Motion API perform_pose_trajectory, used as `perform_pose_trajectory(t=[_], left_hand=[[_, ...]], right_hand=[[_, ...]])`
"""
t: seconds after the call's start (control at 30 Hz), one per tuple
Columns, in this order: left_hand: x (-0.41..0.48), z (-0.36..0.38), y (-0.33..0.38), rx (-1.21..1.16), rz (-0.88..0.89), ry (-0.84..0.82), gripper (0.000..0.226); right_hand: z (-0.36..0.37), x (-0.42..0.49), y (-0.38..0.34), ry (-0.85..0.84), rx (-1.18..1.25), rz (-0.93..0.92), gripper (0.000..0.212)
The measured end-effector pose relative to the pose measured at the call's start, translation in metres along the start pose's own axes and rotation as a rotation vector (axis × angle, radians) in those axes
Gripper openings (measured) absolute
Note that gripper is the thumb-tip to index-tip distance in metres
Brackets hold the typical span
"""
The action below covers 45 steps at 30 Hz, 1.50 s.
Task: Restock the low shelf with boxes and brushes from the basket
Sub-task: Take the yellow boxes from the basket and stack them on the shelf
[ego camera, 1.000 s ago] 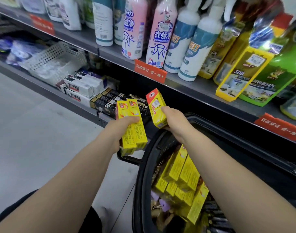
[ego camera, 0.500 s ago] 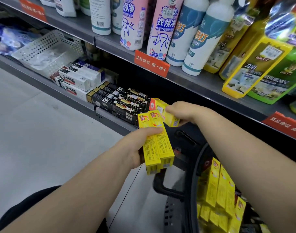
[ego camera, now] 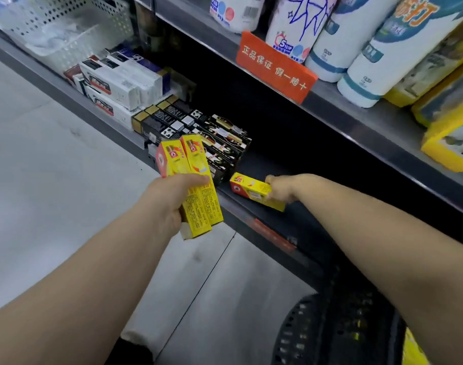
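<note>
My left hand [ego camera: 172, 198] grips two long yellow boxes [ego camera: 196, 180] side by side, held upright in front of the low shelf [ego camera: 251, 206]. My right hand [ego camera: 283, 189] holds a single yellow box [ego camera: 251, 191] lying flat on the low shelf's dark surface, just right of a stack of black boxes [ego camera: 219, 143]. The black basket [ego camera: 330, 330] shows at the bottom right, with a bit of yellow packaging [ego camera: 414, 351] at its edge. No brushes are visible.
White toothpaste boxes [ego camera: 119, 85] and a white perforated basket [ego camera: 61, 30] sit further left on the low shelf. The upper shelf carries spray bottles [ego camera: 383, 48], yellow packs [ego camera: 448, 122] and an orange label [ego camera: 275, 67]. Grey floor lies to the left.
My right hand has moved down and to the right, bringing its single yellow box flat onto the low shelf. The view has shifted closer to the shelf; the left hand keeps its two boxes.
</note>
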<state>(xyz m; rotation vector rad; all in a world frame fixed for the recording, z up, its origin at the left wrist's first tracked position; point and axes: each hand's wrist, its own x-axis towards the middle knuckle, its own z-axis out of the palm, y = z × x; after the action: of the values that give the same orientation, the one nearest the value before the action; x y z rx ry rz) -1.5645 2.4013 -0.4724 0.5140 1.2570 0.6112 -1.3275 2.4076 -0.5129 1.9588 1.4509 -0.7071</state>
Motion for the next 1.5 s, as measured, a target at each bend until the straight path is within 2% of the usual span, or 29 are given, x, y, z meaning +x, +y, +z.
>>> perform_pose_trajectory(t=[0.17,0.27,0.37,0.47,0.53,0.6,0.63,0.7,0.77,0.83,0.9,1.0,1.1,1.17,1.23,1.3,1.4,1.5], left_hand=[[0.023,-0.002,0.005,-0.011,0.001,0.017,0.033],[0.031,0.0,0.004,-0.003,-0.015,0.016,0.032],[0.035,0.006,0.004,0.002,-0.017,0.004,0.021],[0.036,0.012,0.001,0.015,-0.022,-0.008,0.018],[0.036,0.016,-0.001,0.033,-0.038,-0.023,0.017],[0.035,0.017,-0.002,0.044,-0.059,-0.046,0.018],[0.035,0.018,-0.002,0.043,-0.065,-0.059,0.018],[0.033,0.02,-0.003,0.04,-0.068,-0.097,0.018],[0.031,0.023,-0.004,0.041,-0.063,-0.168,0.026],[0.03,0.026,-0.007,0.054,-0.049,-0.231,0.032],[0.029,0.028,-0.008,0.073,-0.003,-0.237,0.025],[0.031,0.029,-0.008,0.08,0.049,-0.126,0.018],[0.036,0.028,-0.005,0.035,0.04,-0.029,0.021],[0.038,0.028,-0.005,0.02,0.029,0.004,0.021],[0.04,0.029,-0.005,0.005,0.009,0.029,0.023],[0.042,0.03,-0.006,-0.003,-0.002,0.031,0.024],[0.044,0.031,-0.008,0.012,0.01,0.027,0.024],[0.044,0.029,-0.008,-0.001,0.029,0.053,0.024]], right_hand=[[0.033,0.033,-0.004,-0.055,0.066,-0.058,0.055],[0.038,0.042,-0.005,-0.024,0.123,-0.081,0.054],[0.042,0.048,-0.003,-0.009,0.154,-0.081,0.052],[0.038,0.041,-0.004,-0.045,0.164,-0.044,0.059],[0.029,0.031,-0.006,0.012,0.151,-0.033,0.065],[0.013,0.013,-0.009,0.089,0.389,-0.104,0.058],[0.005,0.002,-0.012,0.048,0.631,-0.176,0.053],[-0.007,-0.027,-0.02,-0.171,1.116,-0.367,0.056],[-0.01,-0.046,-0.028,-0.249,1.264,-0.495,0.067],[-0.009,-0.052,-0.033,-0.152,1.212,-0.523,0.063],[-0.011,-0.05,-0.028,-0.077,1.169,-0.494,0.058],[-0.011,-0.04,-0.002,0.004,1.034,-0.393,0.058],[-0.007,-0.022,0.03,0.198,0.689,-0.171,0.053],[0.0,-0.007,0.044,0.222,0.44,-0.057,0.053],[0.009,0.007,0.048,0.199,0.29,-0.023,0.054],[0.016,0.022,0.041,0.21,0.251,-0.055,0.051],[0.028,0.042,0.022,0.211,0.368,-0.143,0.047],[0.035,0.052,0.013,0.172,0.39,-0.129,0.063]])
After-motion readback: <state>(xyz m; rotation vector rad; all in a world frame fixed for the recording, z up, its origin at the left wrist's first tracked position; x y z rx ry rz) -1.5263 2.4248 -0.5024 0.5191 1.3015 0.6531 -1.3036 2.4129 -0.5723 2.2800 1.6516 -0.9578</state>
